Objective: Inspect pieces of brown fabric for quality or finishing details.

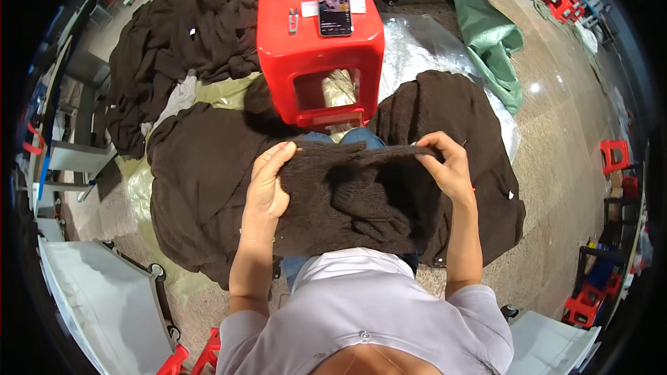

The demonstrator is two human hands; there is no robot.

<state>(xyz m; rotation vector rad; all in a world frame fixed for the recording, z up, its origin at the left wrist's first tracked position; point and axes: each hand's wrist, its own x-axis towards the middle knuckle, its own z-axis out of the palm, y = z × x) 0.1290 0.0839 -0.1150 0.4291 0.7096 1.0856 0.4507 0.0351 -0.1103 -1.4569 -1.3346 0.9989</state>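
Note:
A dark brown knitted garment (313, 198) is stretched across my lap between both hands. My left hand (267, 180) grips its upper left edge, thumb on top. At the upper right, my right hand (448, 165) pinches the same edge between thumb and fingers. The fabric sags in folds between them, with dark shadow in the middle. Beyond my knees stands a red plastic stool (319, 62). On its top lie a smartphone (335, 10) with a lit screen and small thread snips (293, 21).
Brown knit piles lie at my left (201, 187), my right (479, 125) and the far left (187, 35), partly on yellowish plastic sheeting (229, 94). A green sheet (490, 42) lies far right. White wheeled carts (111, 298) stand near left and right.

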